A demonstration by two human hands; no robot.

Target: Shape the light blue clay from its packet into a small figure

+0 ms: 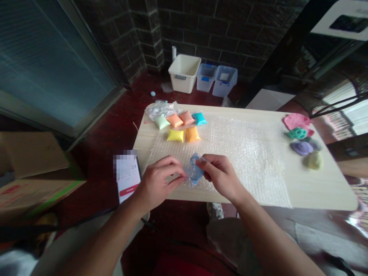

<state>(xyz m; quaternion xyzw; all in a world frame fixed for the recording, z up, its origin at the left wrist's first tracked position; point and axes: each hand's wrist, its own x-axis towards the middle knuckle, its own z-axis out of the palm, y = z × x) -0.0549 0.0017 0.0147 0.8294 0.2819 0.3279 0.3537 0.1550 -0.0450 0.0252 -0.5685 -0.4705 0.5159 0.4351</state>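
A small blue packet of modelling clay (196, 174) in clear plastic is between my two hands, above the front of the table. My right hand (220, 173) grips it with the thumb on top. My left hand (158, 179) pinches the clear plastic at the packet's left edge with thumb and forefinger. Just beyond lie a yellow packet (175, 135) and an orange packet (192, 134). Behind them is a row with a pale green packet (162, 122), two peach-orange packets (175, 120) and a turquoise packet (199, 118).
Bubble wrap (244, 153) covers much of the table (324, 188). Crumpled clear plastic (161, 110) lies at the back left corner. Pink clay (296, 122) and several other coloured lumps sit at the right. A phone (128, 178) stands left; bins (184, 74) are on the floor behind.
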